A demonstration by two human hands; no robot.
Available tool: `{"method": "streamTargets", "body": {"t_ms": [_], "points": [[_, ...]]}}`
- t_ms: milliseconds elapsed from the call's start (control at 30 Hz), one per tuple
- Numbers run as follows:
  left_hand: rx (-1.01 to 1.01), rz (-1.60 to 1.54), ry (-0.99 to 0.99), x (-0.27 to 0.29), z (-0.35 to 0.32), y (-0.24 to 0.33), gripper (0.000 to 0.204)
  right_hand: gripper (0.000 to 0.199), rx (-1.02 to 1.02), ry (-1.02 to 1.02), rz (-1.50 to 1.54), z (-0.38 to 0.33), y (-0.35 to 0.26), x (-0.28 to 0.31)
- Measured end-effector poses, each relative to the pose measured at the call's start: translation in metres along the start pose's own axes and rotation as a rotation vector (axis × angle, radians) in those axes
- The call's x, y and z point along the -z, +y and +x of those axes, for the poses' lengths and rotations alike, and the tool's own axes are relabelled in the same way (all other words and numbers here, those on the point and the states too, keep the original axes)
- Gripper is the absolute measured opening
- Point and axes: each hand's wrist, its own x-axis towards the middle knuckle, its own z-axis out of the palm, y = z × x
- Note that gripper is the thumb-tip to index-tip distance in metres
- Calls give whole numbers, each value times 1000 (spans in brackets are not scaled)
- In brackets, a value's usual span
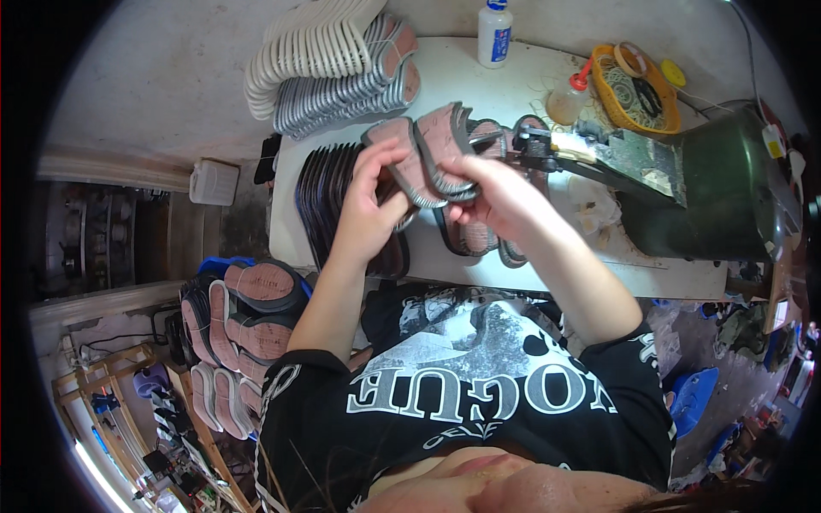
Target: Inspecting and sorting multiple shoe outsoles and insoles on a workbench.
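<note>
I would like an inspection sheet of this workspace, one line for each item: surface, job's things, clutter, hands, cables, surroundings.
Surface: white table, partly stained, crowded.
Job's things: two reddish shoe soles with grey ribbed rims, held fanned above the table; more like them lie beneath.
Clutter: row of dark soles on edge at table left; stacked white and grey soles; white bottle; squeeze bottle with red nozzle; orange basket; green machine.
Hands: left hand and right hand both grip the soles.
Cables: thin cable running up behind the machine.
Surroundings: pile of reddish soles on the floor at left; wooden rack; blue object at right.
</note>
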Motion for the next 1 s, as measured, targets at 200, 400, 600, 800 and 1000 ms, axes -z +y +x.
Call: {"method": "streamTargets", "body": {"t_ms": [200, 400, 600, 800, 1000], "points": [[28, -365, -138, 16, 28, 39, 40, 24, 52, -51, 386, 0, -24, -1], [-52, -286, -23, 10, 43, 83, 34, 38, -14, -273, 747, -20, -30, -16], [-195, -103, 97, 2, 57, 105, 44, 51, 9, -300, 770, -37, -35, -29], [-290, -126, 80, 2, 62, 108, 54, 55, -73, -288, 774, -54, -35, -40], [-471, -148, 227, -6, 54, 108, 57, 48, -54, -653, 834, -63, -14, -39]]}}
